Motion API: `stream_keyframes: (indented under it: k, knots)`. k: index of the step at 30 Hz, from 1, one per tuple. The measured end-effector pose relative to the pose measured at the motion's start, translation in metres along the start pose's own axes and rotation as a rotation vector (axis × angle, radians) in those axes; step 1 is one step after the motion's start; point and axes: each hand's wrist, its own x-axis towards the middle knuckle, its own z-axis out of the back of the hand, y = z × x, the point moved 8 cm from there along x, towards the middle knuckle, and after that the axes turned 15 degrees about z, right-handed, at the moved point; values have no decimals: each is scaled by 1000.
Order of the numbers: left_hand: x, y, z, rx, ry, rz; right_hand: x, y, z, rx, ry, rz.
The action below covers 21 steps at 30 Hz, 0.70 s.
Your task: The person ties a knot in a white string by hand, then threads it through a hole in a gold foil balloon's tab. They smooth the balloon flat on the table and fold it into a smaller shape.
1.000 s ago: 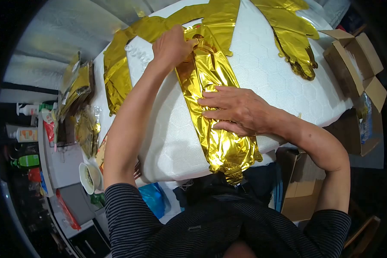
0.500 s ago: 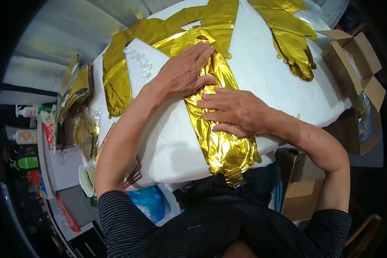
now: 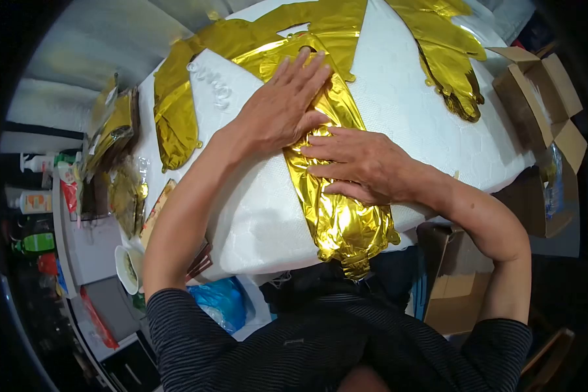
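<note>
A shiny gold foil balloon, uninflated and creased, lies lengthwise on the white padded table cover, its near end hanging at the edge by my body. My left hand rests flat on the balloon's upper part, fingers stretched towards the far end. Lower down, my right hand presses on the foil with its fingers spread, close below the left thumb. Neither hand grips anything. More flat gold foil spreads beyond my left hand, and another gold foil piece lies at the far right.
A clear curled strip lies left of my left hand. Packed gold foil bags stand at the left edge beside a shelf with bottles. An opened cardboard box is at the right. A white cup sits near my left elbow.
My left hand's fingers have spread a little wider on the foil. The right hand stays almost in place, and the view has shifted slightly.
</note>
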Motion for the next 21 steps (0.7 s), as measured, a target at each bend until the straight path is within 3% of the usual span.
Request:
stream_keyframes:
  k: [4, 11, 14, 15, 17, 20, 21]
  knots:
    - [-11, -16, 0, -94, 41, -117, 5, 1, 5, 62, 11, -23]
    - [-14, -2, -15, -119, 0, -112, 1, -2, 2, 48, -56, -9]
    - [-14, -2, -24, -94, -25, -118, 6, -5, 9, 225, -9, -48]
    - [-15, -1, -26, -123, -14, -106, -8, -19, 6, 360, -116, -46]
    - [-15, 0, -27, -54, -55, -145, -18, -35, 15, 608, -150, -275]
    - [-16, 0, -26, -73, -68, -102, -25, -17, 52, 31, -41, -11]
    - [-15, -1, -26, -67, -68, -84, -32, -11, 57, 32, -28, -13]
